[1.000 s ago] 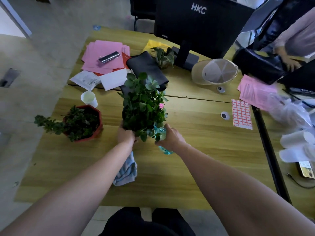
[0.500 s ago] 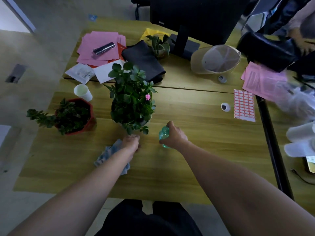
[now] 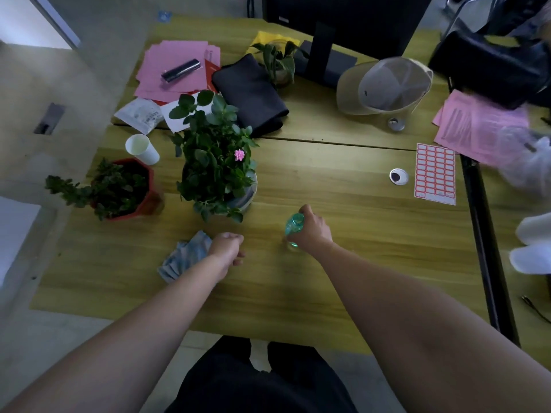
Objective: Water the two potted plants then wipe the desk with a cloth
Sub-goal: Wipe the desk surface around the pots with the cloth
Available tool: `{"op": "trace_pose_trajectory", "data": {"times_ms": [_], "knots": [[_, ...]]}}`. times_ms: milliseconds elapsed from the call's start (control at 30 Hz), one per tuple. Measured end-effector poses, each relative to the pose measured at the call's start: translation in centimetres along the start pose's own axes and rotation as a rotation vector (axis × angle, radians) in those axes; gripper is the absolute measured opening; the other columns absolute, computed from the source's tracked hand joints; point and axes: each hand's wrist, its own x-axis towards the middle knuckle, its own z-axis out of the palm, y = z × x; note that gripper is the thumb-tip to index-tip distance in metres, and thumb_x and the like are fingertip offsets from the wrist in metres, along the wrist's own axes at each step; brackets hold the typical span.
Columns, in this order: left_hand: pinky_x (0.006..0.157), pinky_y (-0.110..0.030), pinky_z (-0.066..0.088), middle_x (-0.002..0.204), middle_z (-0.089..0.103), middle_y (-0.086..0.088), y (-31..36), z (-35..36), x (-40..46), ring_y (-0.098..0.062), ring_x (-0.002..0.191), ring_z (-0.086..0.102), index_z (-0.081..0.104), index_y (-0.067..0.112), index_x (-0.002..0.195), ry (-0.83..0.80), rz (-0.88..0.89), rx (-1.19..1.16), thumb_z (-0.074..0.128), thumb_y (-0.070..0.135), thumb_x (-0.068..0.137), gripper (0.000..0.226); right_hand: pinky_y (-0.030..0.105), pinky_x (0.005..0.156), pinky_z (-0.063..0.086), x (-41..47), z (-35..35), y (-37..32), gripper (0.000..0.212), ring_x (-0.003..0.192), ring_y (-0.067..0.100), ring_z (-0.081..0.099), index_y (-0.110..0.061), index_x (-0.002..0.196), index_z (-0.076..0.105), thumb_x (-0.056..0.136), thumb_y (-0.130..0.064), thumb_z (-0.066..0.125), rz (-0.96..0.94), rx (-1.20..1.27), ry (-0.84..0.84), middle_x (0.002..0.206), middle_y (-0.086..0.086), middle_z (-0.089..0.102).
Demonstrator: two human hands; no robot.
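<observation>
We find no brand or writing that can be read: the monitor [image 3: 343, 22] at the far edge is cut off above its stand, and the print on the white packet [image 3: 140, 114] and on the right pink sheets [image 3: 477, 126] is too blurred to make out. The red-bordered label sheet [image 3: 435, 174] shows rows of blank cells only.

On the wooden desk [image 3: 343, 278] the right hand [image 3: 313, 231] is wrapped around a green-tinted water bottle [image 3: 293, 226], fingers clamped on it; most of the bottle is hidden behind the hand and we cannot tell whether a cap is on. The left hand [image 3: 226, 247] is curled into a loose fist with fingers together, resting just right of a crumpled blue-grey cloth [image 3: 185, 257]; whether it touches the cloth is unclear, the forearm covering the near part of it.

The flowering plant [image 3: 214, 162], with one pink bloom, stands just beyond the left hand; its pot [image 3: 247, 195] is largely hidden by foliage. The second plant in a red pot [image 3: 143, 189] stands to its left near the desk edge, with a white paper cup [image 3: 141, 149] just behind.

Farther back lie pink papers [image 3: 176, 70] with a dark cylindrical object [image 3: 181, 70] on them, a folded dark cloth [image 3: 250, 93], a small plant [image 3: 278, 62] by the monitor stand and a tan cap [image 3: 384, 84]. Objects at the right edge are cut off and smeared.
</observation>
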Motion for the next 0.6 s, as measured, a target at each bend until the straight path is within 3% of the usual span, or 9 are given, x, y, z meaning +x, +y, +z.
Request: {"op": "trace_pose_trajectory", "data": {"times_ms": [233,433,533,600], "knots": [[0.055,-0.029,0.050,0.101,0.058,-0.004,-0.8,0.7,-1.0,-0.018,0.074,0.060,0.058,0.015,0.105,0.013,0.007,0.006,0.050,0.016,0.102,0.008,0.031,0.071,0.041,0.2,1.0,1.6,0.063,0.092,0.027,0.054,-0.020,0.127,0.048,0.074,-0.020,0.082,-0.025,0.034,-0.021,0.119,0.010,0.061],[0.056,-0.028,0.050,0.102,0.059,-0.004,-2.0,0.3,-1.9,-0.019,0.077,0.062,0.060,0.020,0.092,0.033,0.015,0.041,0.048,0.012,0.101,0.016,0.031,0.077,0.041,-0.1,1.9,2.6,0.076,0.111,0.030,0.057,-0.019,0.133,0.046,0.070,-0.022,0.088,-0.012,0.110,0.003,0.127,0.010,0.060],[0.055,-0.028,0.050,0.102,0.060,-0.004,-2.3,-0.4,-2.1,-0.018,0.076,0.063,0.060,0.020,0.092,0.029,0.014,0.050,0.050,0.013,0.101,0.016,0.040,0.093,0.045,-0.4,2.2,2.3,0.099,0.127,0.035,0.050,-0.019,0.149,0.028,0.070,-0.026,0.088,0.081,0.102,-0.003,0.143,0.013,0.045],[0.057,-0.029,0.051,0.103,0.061,-0.005,-2.5,-1.1,-2.1,-0.020,0.078,0.064,0.060,0.021,0.090,0.023,0.014,0.058,0.051,0.013,0.101,0.017,0.049,0.106,0.042,-0.7,2.4,1.8,0.118,0.137,0.043,0.039,-0.018,0.157,0.006,0.072,-0.030,0.088,0.246,0.113,-0.052,0.157,0.023,0.020]]}}
